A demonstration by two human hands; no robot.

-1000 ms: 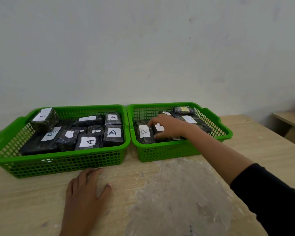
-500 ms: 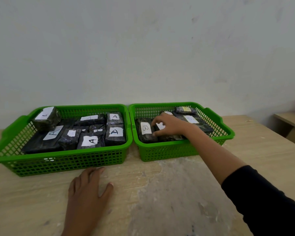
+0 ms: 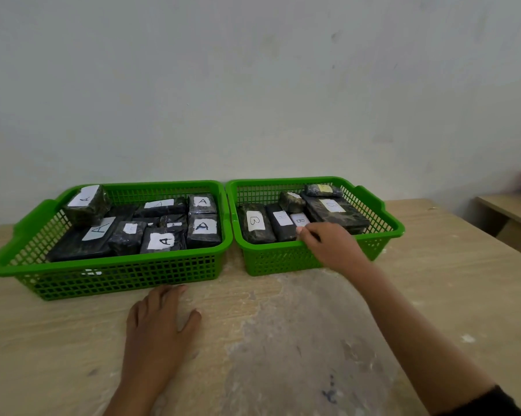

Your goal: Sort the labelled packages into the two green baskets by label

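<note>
Green plastic mesh marks both baskets on the pale wooden desk (image 3: 433, 280). Over the right green basket's (image 3: 382, 228) front rim, the right hand (image 3: 332, 246) has loosely curled fingers with nothing in them, its fingertips at a small dark wrapped package with a white B label (image 3: 301, 220). That package lies in the basket among other dark B-labelled packages (image 3: 255, 222). Flat on the desk, fingers spread, the left hand (image 3: 160, 328) rests just in front of the left green basket (image 3: 112, 274), which holds dark packages with white A labels (image 3: 203, 232). Behind the baskets rises a plain pale wall (image 3: 253, 85); the desk's centre is worn and grey.
</note>
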